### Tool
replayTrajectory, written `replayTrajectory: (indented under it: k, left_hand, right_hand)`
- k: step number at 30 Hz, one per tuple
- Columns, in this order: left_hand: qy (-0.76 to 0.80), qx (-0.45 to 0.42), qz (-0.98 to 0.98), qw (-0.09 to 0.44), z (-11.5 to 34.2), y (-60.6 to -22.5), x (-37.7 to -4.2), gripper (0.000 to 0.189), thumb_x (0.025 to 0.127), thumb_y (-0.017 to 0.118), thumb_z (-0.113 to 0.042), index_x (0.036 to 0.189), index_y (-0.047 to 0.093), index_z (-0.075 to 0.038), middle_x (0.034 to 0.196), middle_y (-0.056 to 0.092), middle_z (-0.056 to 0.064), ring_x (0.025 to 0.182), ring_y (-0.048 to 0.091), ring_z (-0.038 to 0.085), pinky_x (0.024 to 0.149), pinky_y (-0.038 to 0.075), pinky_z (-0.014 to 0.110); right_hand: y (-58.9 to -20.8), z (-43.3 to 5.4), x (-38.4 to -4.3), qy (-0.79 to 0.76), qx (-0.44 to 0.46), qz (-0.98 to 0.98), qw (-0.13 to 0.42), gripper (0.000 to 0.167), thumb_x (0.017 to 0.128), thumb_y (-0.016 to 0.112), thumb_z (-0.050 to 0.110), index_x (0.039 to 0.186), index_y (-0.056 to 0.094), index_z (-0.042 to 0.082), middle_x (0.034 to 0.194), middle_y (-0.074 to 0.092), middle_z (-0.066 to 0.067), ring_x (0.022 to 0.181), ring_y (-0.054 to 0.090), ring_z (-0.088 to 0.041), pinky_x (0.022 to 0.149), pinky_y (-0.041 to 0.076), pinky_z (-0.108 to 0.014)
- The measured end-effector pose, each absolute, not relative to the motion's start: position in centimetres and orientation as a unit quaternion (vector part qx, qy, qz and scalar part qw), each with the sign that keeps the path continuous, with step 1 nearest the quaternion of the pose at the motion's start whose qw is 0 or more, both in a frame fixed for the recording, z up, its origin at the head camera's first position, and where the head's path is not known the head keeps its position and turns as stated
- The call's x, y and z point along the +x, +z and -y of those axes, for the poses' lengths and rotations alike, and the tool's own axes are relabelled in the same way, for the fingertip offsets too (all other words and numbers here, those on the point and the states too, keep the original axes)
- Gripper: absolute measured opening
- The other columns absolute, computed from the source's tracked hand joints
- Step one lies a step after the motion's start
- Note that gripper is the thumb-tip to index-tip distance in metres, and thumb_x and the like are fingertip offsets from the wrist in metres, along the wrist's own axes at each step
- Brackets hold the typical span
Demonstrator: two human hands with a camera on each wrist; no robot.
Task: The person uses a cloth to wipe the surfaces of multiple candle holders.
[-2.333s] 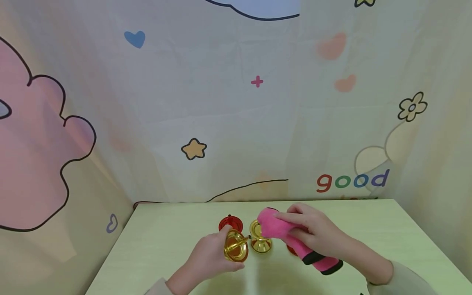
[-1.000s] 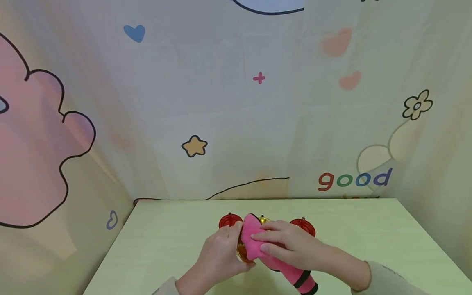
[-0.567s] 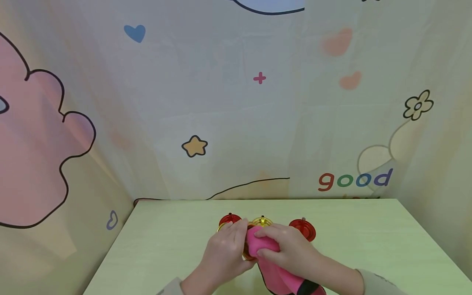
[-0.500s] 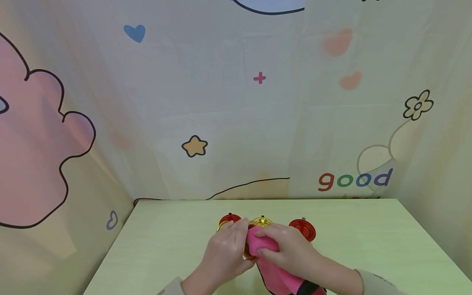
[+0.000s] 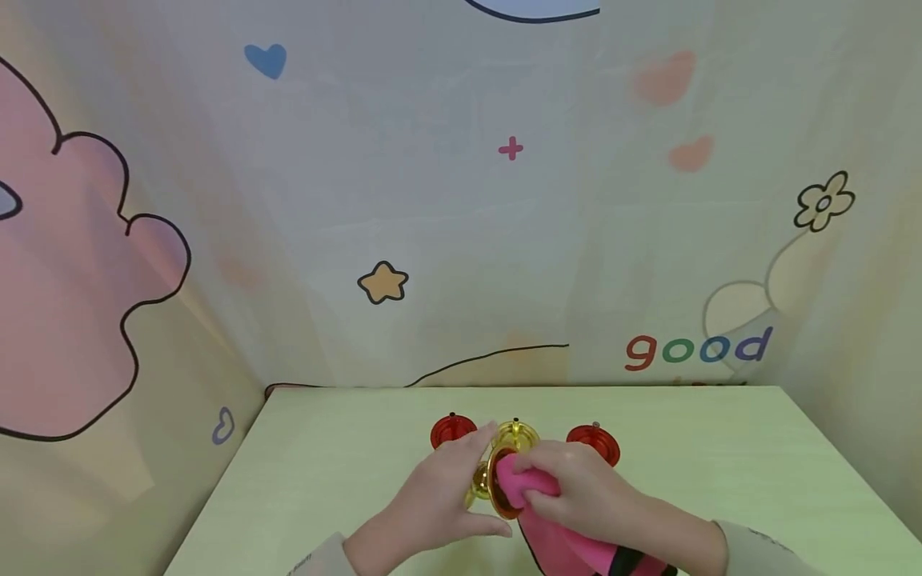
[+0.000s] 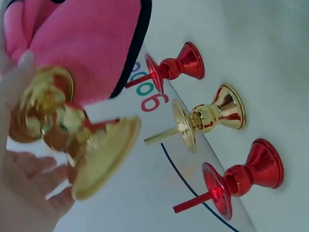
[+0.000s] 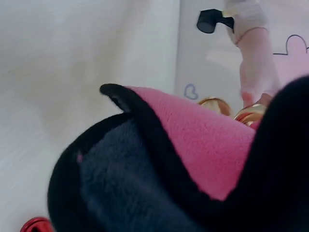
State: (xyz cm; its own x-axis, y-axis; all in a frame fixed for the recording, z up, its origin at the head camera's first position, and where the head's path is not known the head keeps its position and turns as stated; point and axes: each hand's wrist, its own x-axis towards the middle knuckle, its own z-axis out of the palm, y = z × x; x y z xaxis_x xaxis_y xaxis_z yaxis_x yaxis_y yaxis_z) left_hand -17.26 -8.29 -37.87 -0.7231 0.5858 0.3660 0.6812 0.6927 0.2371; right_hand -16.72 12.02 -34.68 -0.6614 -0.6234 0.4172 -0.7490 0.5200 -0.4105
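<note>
My left hand [image 5: 432, 496] holds a gold candlestick [image 6: 63, 121] above the table, its thumb and fingers spread wide around it. The candlestick is tipped sideways, its round rim facing right in the head view. My right hand [image 5: 583, 480] pinches a bunched pink cloth [image 5: 529, 482] with black edging and presses it into that rim. The rest of the cloth hangs down toward the front; its dark underside fills much of the right wrist view, where my right hand is out of sight. The left wrist view shows the cloth [image 6: 87, 43] against one end of the candlestick.
Behind my hands a red candlestick [image 5: 448, 430], another gold candlestick [image 5: 517, 436] and a second red candlestick [image 5: 596, 444] stand upright in a row on the pale table [image 5: 706, 472]. A printed curtain [image 5: 461, 200] hangs beyond the table's back edge.
My right hand has brought the cloth from near the middle candlestick to the held one. The held candlestick has turned, its spike no longer pointing right. Just now my left fingers have spread wider.
</note>
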Motion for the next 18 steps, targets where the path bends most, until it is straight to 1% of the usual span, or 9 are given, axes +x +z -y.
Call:
replayTrajectory:
  k: [1, 3, 4, 7, 9, 11, 13, 16, 18]
  left_hand:
    - [-0.197, -0.347, 0.912, 0.096, 8.5, -37.7, -17.4, 0.099, 0.063, 0.061, -0.065, 0.140, 0.022, -0.016, 0.134, 0.043, 0.000, 0.115, 0.047, 0.018, 0.090, 0.045, 0.037]
    - [-0.221, -0.355, 0.907, 0.055, 8.7, -37.6, -17.8, 0.098, 0.063, 0.059, -0.066, 0.140, 0.021, -0.020, 0.133, 0.044, -0.004, 0.112, 0.049, 0.016, 0.088, 0.046, 0.035]
    - [-0.227, -0.366, 0.901, 0.050, 8.8, -37.5, -18.0, 0.097, 0.063, 0.060, -0.065, 0.140, 0.024, -0.019, 0.133, 0.045, -0.003, 0.112, 0.049, 0.015, 0.088, 0.046, 0.033]
    - [-0.236, -0.389, 0.889, 0.056, 8.7, -37.6, -18.2, 0.093, 0.062, 0.065, -0.061, 0.136, 0.032, -0.016, 0.129, 0.048, -0.002, 0.108, 0.051, 0.012, 0.085, 0.047, 0.027]
    - [-0.234, -0.394, 0.886, 0.069, 8.6, -37.7, -18.1, 0.090, 0.061, 0.067, -0.059, 0.133, 0.037, -0.014, 0.124, 0.052, -0.002, 0.102, 0.053, 0.009, 0.081, 0.047, 0.022]
    - [-0.222, -0.400, 0.884, 0.099, 8.5, -38.1, -18.1, 0.089, 0.060, 0.070, -0.057, 0.130, 0.040, -0.011, 0.120, 0.055, -0.002, 0.097, 0.055, 0.007, 0.078, 0.047, 0.020]
    - [-0.199, -0.410, 0.877, 0.154, 8.3, -38.5, -18.1, 0.088, 0.059, 0.071, -0.058, 0.127, 0.042, -0.010, 0.118, 0.056, -0.001, 0.095, 0.055, 0.008, 0.077, 0.048, 0.020]
    - [-0.152, -0.431, 0.844, 0.280, 8.1, -39.3, -18.3, 0.088, 0.057, 0.073, -0.057, 0.124, 0.046, -0.006, 0.118, 0.057, 0.003, 0.101, 0.057, 0.012, 0.082, 0.049, 0.026]
    - [-0.127, -0.435, 0.815, 0.362, 7.9, -39.8, -18.4, 0.087, 0.057, 0.073, -0.057, 0.121, 0.048, -0.003, 0.118, 0.058, 0.007, 0.105, 0.057, 0.015, 0.084, 0.049, 0.028]
  right_hand:
    - [-34.7, -12.2, -16.8, 0.285, 0.413, 0.858, 0.111, 0.018, 0.074, 0.064, 0.006, 0.091, 0.064, 0.012, 0.081, 0.061, 0.005, 0.069, 0.047, 0.001, 0.056, 0.043, -0.010]
    - [-34.9, -12.6, -17.0, 0.277, 0.447, 0.841, 0.126, 0.017, 0.074, 0.066, 0.007, 0.090, 0.063, 0.012, 0.082, 0.061, 0.004, 0.070, 0.049, 0.000, 0.057, 0.043, -0.008]
    - [-35.0, -12.7, -17.0, 0.275, 0.463, 0.832, 0.133, 0.017, 0.074, 0.066, 0.008, 0.090, 0.063, 0.013, 0.083, 0.061, 0.004, 0.071, 0.050, 0.000, 0.057, 0.043, -0.007]
    - [-35.2, -12.9, -17.2, 0.273, 0.498, 0.811, 0.144, 0.017, 0.075, 0.067, 0.009, 0.091, 0.062, 0.014, 0.085, 0.061, 0.003, 0.074, 0.053, -0.002, 0.061, 0.043, -0.005]
    - [-35.4, -12.9, -17.3, 0.277, 0.500, 0.809, 0.139, 0.016, 0.076, 0.066, 0.009, 0.091, 0.062, 0.014, 0.086, 0.062, 0.003, 0.075, 0.054, -0.002, 0.061, 0.044, -0.005]
    - [-35.4, -12.9, -17.3, 0.285, 0.485, 0.818, 0.119, 0.016, 0.076, 0.065, 0.009, 0.091, 0.062, 0.014, 0.087, 0.062, 0.003, 0.075, 0.053, -0.001, 0.061, 0.044, -0.007]
    - [-35.3, -12.7, -17.2, 0.309, 0.452, 0.833, 0.078, 0.015, 0.076, 0.064, 0.009, 0.090, 0.063, 0.013, 0.085, 0.063, 0.004, 0.071, 0.052, 0.000, 0.058, 0.045, -0.010]
    - [-35.1, -12.5, -17.0, 0.356, 0.384, 0.852, 0.011, 0.012, 0.077, 0.063, 0.010, 0.089, 0.064, 0.012, 0.082, 0.064, 0.002, 0.067, 0.050, 0.001, 0.054, 0.046, -0.015]
    - [-34.9, -12.4, -16.8, 0.382, 0.344, 0.858, -0.019, 0.012, 0.077, 0.063, 0.011, 0.089, 0.064, 0.011, 0.081, 0.064, 0.001, 0.064, 0.049, 0.001, 0.052, 0.046, -0.017]
